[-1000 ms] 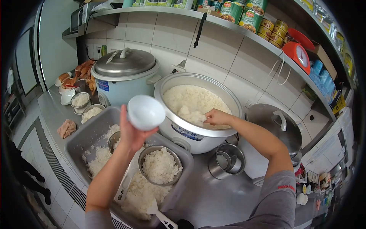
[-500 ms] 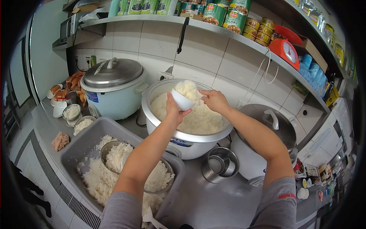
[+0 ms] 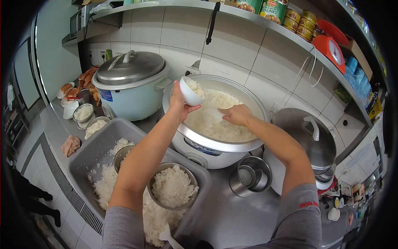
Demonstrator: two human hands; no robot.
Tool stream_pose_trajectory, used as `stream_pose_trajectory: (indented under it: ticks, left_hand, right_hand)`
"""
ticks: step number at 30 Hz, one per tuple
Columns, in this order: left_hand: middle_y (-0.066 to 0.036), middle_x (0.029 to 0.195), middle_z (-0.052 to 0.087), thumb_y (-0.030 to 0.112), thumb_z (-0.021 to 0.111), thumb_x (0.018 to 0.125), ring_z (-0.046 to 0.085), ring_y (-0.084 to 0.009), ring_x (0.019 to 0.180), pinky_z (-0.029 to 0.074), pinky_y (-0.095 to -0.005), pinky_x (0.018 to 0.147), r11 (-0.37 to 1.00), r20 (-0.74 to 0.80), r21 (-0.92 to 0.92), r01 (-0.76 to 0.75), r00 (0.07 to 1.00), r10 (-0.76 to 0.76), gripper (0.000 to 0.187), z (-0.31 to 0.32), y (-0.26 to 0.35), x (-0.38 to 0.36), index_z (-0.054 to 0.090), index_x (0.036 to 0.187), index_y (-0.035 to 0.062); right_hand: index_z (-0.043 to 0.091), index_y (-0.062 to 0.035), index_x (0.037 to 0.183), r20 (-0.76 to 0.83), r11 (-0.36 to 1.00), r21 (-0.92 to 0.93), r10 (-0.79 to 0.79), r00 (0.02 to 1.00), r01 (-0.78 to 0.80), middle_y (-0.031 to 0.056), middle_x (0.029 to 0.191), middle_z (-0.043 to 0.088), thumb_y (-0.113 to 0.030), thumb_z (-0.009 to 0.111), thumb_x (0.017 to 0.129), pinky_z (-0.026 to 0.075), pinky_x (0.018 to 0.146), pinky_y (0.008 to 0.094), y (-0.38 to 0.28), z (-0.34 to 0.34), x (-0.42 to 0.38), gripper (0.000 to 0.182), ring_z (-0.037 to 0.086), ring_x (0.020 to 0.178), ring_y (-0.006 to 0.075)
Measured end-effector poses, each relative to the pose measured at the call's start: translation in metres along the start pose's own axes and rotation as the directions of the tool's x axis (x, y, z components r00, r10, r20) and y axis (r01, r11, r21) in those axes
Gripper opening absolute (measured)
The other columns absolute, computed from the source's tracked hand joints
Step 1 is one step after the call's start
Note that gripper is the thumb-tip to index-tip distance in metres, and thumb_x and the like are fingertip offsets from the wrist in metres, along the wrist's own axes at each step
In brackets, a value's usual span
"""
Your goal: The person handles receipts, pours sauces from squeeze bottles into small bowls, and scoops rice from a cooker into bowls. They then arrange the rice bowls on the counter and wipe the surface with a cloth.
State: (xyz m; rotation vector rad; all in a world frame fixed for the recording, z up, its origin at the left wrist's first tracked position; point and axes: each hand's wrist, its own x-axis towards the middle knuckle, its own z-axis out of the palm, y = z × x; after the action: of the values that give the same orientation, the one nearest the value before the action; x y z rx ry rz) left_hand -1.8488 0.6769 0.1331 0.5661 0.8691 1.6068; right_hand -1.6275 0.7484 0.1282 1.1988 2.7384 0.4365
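Observation:
My left hand (image 3: 180, 103) grips a white bowl (image 3: 190, 93) over the left part of a large open rice cooker (image 3: 200, 154). The bowl is tilted, its mouth facing right, and some rice (image 3: 196, 87) shows inside. My right hand (image 3: 237, 115) is closed on a white rice paddle (image 3: 213, 115), whose blade rests at the cooked rice (image 3: 226, 129) in the cooker. Below my left arm stands a grey tub (image 3: 200, 186) of rice, holding metal bowls (image 3: 191, 181) and another white paddle (image 3: 169, 236).
A lidded rice cooker (image 3: 132, 99) stands to the left, and another lidded pot (image 3: 304, 137) to the right. Nested metal containers (image 3: 251, 176) sit on the steel counter (image 3: 232, 216). Overhead runs a shelf (image 3: 248, 23) with cans and a red scale (image 3: 329, 47).
My right hand has moved from the bowl down to the rice in the cooker. The bowl shows less rice above its rim. The view has shifted slightly.

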Motion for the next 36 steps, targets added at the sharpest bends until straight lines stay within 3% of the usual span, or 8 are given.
stream_pose_trajectory:
  ticks: [3,10,17,20,23,25,30,36]
  left_hand:
    - [-0.016,0.115,0.047,0.06,0.025,0.086,0.055,-0.0313,0.099,0.054,-0.0419,0.069,1.0,0.065,-0.024,0.0,0.998,0.001,0.066,-0.006,0.005,-0.003,0.036,0.124,0.0074]
    - [-0.017,0.117,0.047,0.058,0.024,0.086,0.054,-0.0324,0.101,0.052,-0.0437,0.073,0.991,0.145,-0.134,-0.028,0.988,0.048,0.065,-0.012,0.008,-0.007,0.035,0.125,0.0064]
    - [-0.018,0.118,0.046,0.051,0.028,0.085,0.051,-0.0343,0.105,0.049,-0.0478,0.077,0.973,0.139,-0.219,-0.074,0.985,0.106,0.06,-0.025,0.028,-0.027,0.036,0.125,0.0064]
    - [-0.018,0.118,0.047,0.052,0.026,0.085,0.051,-0.0339,0.105,0.048,-0.0484,0.077,0.977,0.098,-0.189,-0.093,0.989,0.113,0.061,-0.033,0.037,-0.025,0.036,0.125,0.0065]
    - [-0.018,0.118,0.047,0.056,0.023,0.085,0.052,-0.0338,0.104,0.048,-0.0487,0.077,0.986,0.043,-0.124,-0.113,0.992,0.12,0.065,-0.039,0.041,-0.022,0.036,0.125,0.0066]
    - [-0.019,0.118,0.048,0.058,0.022,0.085,0.053,-0.0337,0.104,0.048,-0.0491,0.077,0.99,0.025,-0.089,-0.111,0.993,0.114,0.066,-0.038,0.039,-0.019,0.036,0.125,0.0067]
    - [-0.019,0.116,0.049,0.059,0.02,0.086,0.055,-0.0341,0.1,0.051,-0.0487,0.072,0.997,-0.024,-0.08,0.003,1.0,-0.005,0.067,-0.016,0.021,-0.021,0.036,0.125,0.0067]
    - [-0.018,0.122,0.042,0.059,0.021,0.086,0.05,-0.0373,0.104,0.048,-0.0537,0.076,0.989,0.071,-0.12,0.091,0.994,-0.083,0.065,0.032,-0.024,-0.011,0.032,0.128,0.0109]
  right_hand:
    - [0.047,-0.0301,0.124,0.17,0.997,0.062,0.032,0.985,-0.043,0.0104,0.094,0.062,-0.035,0.045,0.079,0.045,0.077,0.0342,-0.016,-0.025,-0.019,0.045,0.06,0.087,0.0247]
    - [0.047,-0.032,0.123,0.172,0.973,0.227,-0.015,0.985,-0.025,0.012,0.101,0.06,-0.041,0.049,0.079,0.044,0.079,0.0351,-0.031,-0.016,-0.042,0.045,0.058,0.093,0.0276]
    - [0.053,-0.0208,0.119,0.165,0.87,0.486,-0.187,0.968,0.085,0.0139,0.108,0.058,-0.04,0.057,0.08,0.042,0.083,0.0352,-0.046,-0.011,-0.025,0.044,0.054,0.101,0.0301]
    - [0.054,-0.0141,0.118,0.154,0.745,0.667,-0.166,0.974,0.021,0.0145,0.094,0.063,-0.035,0.06,0.079,0.045,0.073,0.031,-0.039,-0.003,-0.031,0.045,0.06,0.085,0.0243]
    - [0.054,-0.0116,0.119,0.261,0.588,0.79,-0.067,0.963,-0.173,0.0098,0.071,0.061,-0.032,0.061,0.079,0.044,0.053,0.0268,-0.032,-0.011,-0.036,0.046,0.054,0.056,0.015]
    - [0.051,-0.0101,0.122,0.329,0.504,0.808,0.044,0.943,-0.305,0.0006,0.054,0.05,-0.028,0.062,0.08,0.03,0.037,0.021,-0.022,-0.027,-0.039,0.046,0.038,0.04,0.0068]
    - [0.055,-0.0161,0.119,0.198,0.599,0.75,0.201,0.959,-0.28,0.0044,0.058,0.053,-0.036,0.062,0.075,0.032,0.036,0.0232,0.02,-0.065,-0.029,0.048,0.038,0.041,0.0091]
    - [0.061,-0.0081,0.099,-0.07,0.78,0.564,0.374,0.925,-0.272,0.0148,0.07,0.061,-0.025,0.055,0.08,0.047,0.052,0.0347,0.018,-0.084,-0.021,0.026,0.058,0.053,0.0251]
